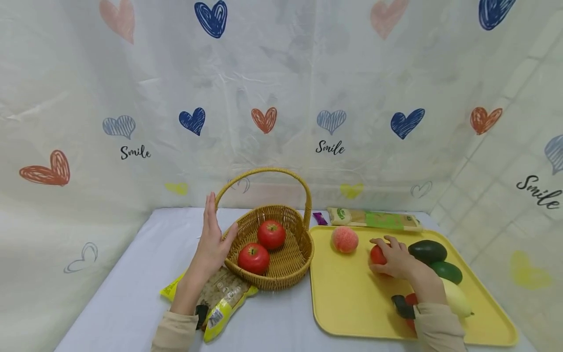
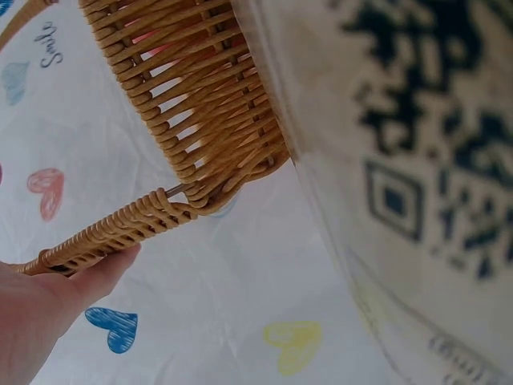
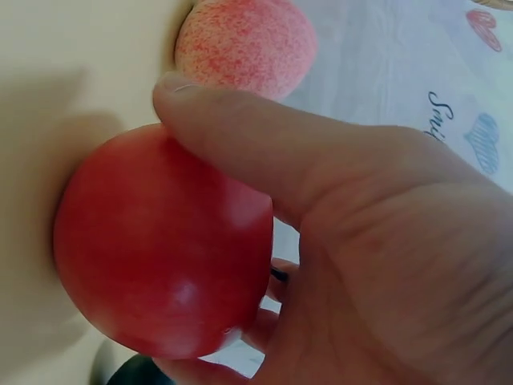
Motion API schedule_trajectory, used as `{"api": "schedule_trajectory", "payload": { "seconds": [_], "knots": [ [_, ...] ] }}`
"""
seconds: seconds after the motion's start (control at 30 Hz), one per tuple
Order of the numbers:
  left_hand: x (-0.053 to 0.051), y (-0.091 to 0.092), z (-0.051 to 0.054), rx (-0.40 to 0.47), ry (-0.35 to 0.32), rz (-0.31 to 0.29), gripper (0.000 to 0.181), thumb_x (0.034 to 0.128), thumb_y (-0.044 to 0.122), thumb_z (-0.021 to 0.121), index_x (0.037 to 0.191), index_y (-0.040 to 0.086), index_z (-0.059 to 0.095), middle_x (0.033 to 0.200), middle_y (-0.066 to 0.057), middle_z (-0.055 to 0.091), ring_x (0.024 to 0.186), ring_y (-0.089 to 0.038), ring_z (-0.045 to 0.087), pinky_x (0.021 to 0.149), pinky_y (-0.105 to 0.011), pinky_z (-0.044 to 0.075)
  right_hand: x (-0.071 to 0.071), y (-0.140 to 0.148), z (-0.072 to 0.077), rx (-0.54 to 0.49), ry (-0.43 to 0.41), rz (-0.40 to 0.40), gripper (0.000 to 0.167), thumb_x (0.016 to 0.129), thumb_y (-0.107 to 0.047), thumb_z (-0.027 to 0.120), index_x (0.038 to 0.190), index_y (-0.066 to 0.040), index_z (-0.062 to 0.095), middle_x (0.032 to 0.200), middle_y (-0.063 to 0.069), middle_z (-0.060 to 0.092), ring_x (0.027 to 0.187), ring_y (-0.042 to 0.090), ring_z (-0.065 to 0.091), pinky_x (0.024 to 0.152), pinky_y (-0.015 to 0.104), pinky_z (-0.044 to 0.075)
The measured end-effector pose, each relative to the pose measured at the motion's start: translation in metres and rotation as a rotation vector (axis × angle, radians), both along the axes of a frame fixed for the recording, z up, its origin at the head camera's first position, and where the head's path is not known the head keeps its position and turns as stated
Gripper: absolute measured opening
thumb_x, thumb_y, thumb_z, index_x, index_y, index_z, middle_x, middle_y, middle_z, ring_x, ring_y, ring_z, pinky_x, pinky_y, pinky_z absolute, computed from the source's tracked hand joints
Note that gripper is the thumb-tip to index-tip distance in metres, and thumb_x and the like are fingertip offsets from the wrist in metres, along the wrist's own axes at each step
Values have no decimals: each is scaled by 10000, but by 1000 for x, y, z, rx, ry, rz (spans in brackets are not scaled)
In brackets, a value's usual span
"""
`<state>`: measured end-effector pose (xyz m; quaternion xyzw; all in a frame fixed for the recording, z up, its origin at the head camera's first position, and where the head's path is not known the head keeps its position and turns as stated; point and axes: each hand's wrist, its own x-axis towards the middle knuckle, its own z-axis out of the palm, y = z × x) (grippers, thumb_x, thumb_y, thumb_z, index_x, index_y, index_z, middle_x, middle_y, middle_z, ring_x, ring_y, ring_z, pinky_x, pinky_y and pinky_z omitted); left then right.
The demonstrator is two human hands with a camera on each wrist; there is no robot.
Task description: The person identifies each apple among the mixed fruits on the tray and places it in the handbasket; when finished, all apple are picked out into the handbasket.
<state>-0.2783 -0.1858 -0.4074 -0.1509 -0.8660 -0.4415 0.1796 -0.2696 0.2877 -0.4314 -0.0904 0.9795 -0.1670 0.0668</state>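
Observation:
A wicker basket [image 1: 277, 281] with a tall handle holds two red tomato-like fruits [image 1: 253, 258]. My left hand [image 1: 211, 247] is raised at its left rim, fingers straight and upright, the thumb against the wicker; the left wrist view shows the hand [image 2: 48, 309] by the basket [image 2: 192, 120]. Over the yellow tray [image 1: 347, 313], my right hand [image 1: 398, 259] grips a red round fruit [image 1: 378, 254]. In the right wrist view the thumb of my right hand [image 3: 337, 176] lies along one side of the red fruit [image 3: 164, 245], fingers curled round the other side.
On the tray are a peach [image 1: 345, 239], dark green avocado-like fruits [image 1: 428, 252], a pale yellow fruit [image 1: 457, 298] and another red fruit partly behind my right wrist. A yellow-edged bag [image 1: 228, 298] lies under my left forearm. Behind the tray lie a long packet [image 1: 374, 219] and a purple wrapper [image 1: 320, 219].

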Motion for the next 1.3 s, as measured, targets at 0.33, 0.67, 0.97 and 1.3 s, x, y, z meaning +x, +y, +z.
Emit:
{"api": "schedule_trajectory", "payload": {
  "seconds": [0.33, 0.67, 0.97, 1.3],
  "knots": [
    [1, -6, -5, 28, -22, -15, 926, 1066, 328, 549, 1618, 380, -193, 1734, 4, -170, 1594, -421, 129, 1099, -684, 415, 1, 1, -4, -20, -71, -25, 811, 854, -345, 816, 1447, -29, 363, 1368, 436, 349, 1146, 620, 411, 933, 700, 457],
    [6, -10, -10, 17, -36, -5, 925, 1066, 329, 549, 1623, 365, -188, 1740, -49, -150, 1588, -429, 137, 1084, -688, 425, 6, -6, -4, -9, -106, -32, 745, 857, -294, 825, 1402, -23, 396, 1264, 390, 419, 1079, 538, 443, 873, 641, 500],
    [9, -10, -10, 6, -36, -12, 922, 1068, 316, 543, 1629, 337, -189, 1739, -48, -152, 1584, -438, 142, 1076, -688, 432, 12, -4, -2, -7, -99, -34, 750, 836, -317, 841, 1376, -13, 420, 1232, 380, 455, 1040, 506, 466, 857, 623, 501],
    [0, -2, 0, 20, -7, -32, 933, 1063, 281, 554, 1628, 351, -185, 1736, 18, -164, 1594, -401, 134, 1085, -670, 439, 7, 0, 16, -32, -40, -25, 773, 838, -354, 839, 1368, -22, 384, 1235, 372, 463, 1045, 512, 479, 841, 612, 510]
  ]
}}
